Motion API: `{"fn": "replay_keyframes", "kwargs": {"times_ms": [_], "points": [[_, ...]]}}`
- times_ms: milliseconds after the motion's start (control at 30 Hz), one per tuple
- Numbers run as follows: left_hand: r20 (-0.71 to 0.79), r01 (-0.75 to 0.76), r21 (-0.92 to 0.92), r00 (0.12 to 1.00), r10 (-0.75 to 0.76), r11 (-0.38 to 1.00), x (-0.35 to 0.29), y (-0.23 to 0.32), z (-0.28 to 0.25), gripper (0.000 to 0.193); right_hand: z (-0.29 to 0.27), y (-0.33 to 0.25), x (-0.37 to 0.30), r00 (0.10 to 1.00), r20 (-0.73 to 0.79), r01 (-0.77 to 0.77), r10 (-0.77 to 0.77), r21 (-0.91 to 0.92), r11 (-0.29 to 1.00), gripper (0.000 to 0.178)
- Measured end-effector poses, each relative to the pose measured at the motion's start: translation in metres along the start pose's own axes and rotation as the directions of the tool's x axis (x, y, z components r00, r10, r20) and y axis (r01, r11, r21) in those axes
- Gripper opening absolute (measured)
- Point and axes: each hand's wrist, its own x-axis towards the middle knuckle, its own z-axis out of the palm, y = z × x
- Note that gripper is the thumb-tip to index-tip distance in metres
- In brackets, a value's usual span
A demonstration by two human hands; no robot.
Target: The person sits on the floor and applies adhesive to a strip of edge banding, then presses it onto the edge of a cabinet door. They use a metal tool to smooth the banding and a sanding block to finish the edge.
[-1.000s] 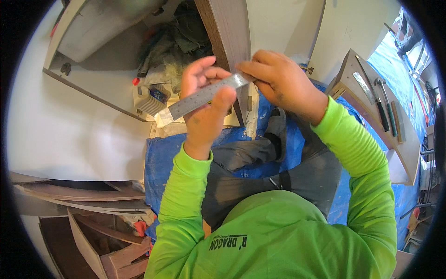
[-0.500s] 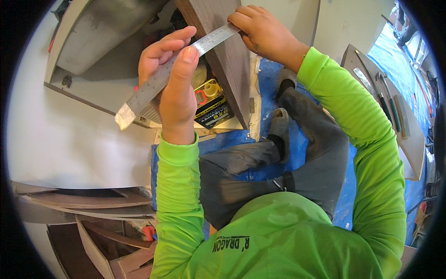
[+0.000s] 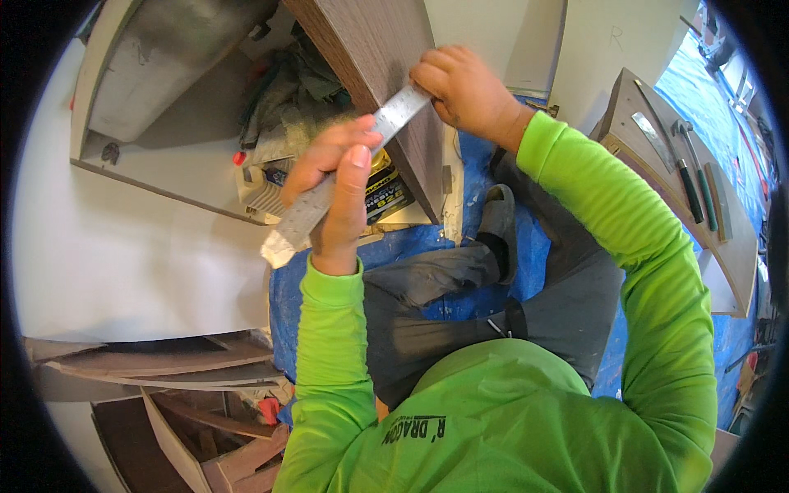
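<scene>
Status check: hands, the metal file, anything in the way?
Left hand and right hand grip metal file at both ends. File lies across brown board's edge. Nothing blocking.

Your left hand (image 3: 333,193) is clenched, thumb up; your right hand (image 3: 464,90), fingers curled, sits beyond it, both forearms raised.

A blue tarp (image 3: 460,246) covered the floor. To the left lay a wide white panel (image 3: 123,263), with an open white cabinet (image 3: 164,90) above it holding a grey slab. Brown board offcuts (image 3: 164,370) were stacked at the lower left. At the right stood a wooden board (image 3: 731,271) with hand tools (image 3: 690,181) lying on it. White panels (image 3: 625,49) leaned at the top. Bright, even light filled the room.
</scene>
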Motion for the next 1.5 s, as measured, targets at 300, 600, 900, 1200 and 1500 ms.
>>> {"fn": "replay_keyframes", "kwargs": {"times_ms": [300,600,900,1200,1500], "points": [[-0.120,0.156,0.018,0.981,-0.153,0.988,-0.001,0.020,0.004,0.010,-0.002,-0.005,-0.005,1.000,-0.007,0.006,-0.006,0.027,1.000,0.023],[-0.017,-0.004,0.130,1.000,0.006,0.992,0.011,0.005,0.002,0.010,0.004,0.008,0.004,0.997,-0.070,0.032,-0.031,0.012,0.999,0.018],[0.009,0.417,0.061,0.908,-0.419,0.907,-0.100,-0.011,0.008,0.006,0.039,-0.051,-0.114,0.930,0.358,-0.195,0.082,0.293,0.936,0.021],[0.045,0.149,0.555,0.977,-0.209,0.818,0.018,0.022,0.008,0.046,0.013,-0.089,-0.171,0.432,0.560,-0.813,0.707,0.582,0.035,0.013],[-0.132,0.152,0.785,0.988,-0.079,0.601,0.034,0.007,0.040,0.032,0.033,-0.135,-0.267,0.101,0.718,-0.574,0.688,0.607,-0.550,0.016]]}}
